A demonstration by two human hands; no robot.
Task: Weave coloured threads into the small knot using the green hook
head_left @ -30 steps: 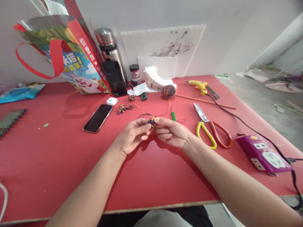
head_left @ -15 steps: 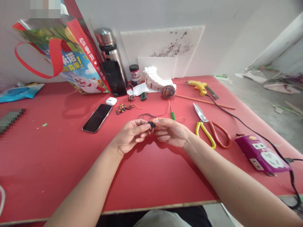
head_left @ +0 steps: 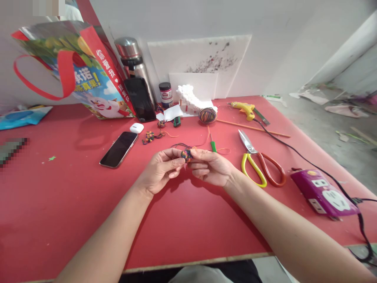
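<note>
Between my two hands is a small multicoloured crochet piece [head_left: 186, 155], dark with orange and other bright stitches. My left hand [head_left: 163, 169] pinches its left side with thumb and fingers. From the right, my right hand [head_left: 210, 165] grips the other edge, fingers curled below. Yarn trails behind the piece toward a multicoloured yarn ball [head_left: 207, 115]. A green-handled crochet hook [head_left: 213, 146] lies on the red table just beyond my right hand. Farther left rests another small crochet piece [head_left: 149, 136] with loose yarn ends.
Scissors [head_left: 253, 157] and a purple power strip [head_left: 325, 192] lie to the right. A yellow glue gun [head_left: 244, 110] with a black cord and a wooden stick [head_left: 253, 127] are behind. Phones [head_left: 118, 149], a white earphone case [head_left: 136, 128], a thermos [head_left: 132, 59] and a gift bag [head_left: 97, 86] stand left.
The crochet piece has turned between my fingers, showing a more colourful face. Both hands keep their hold. The whole view has shifted slightly.
</note>
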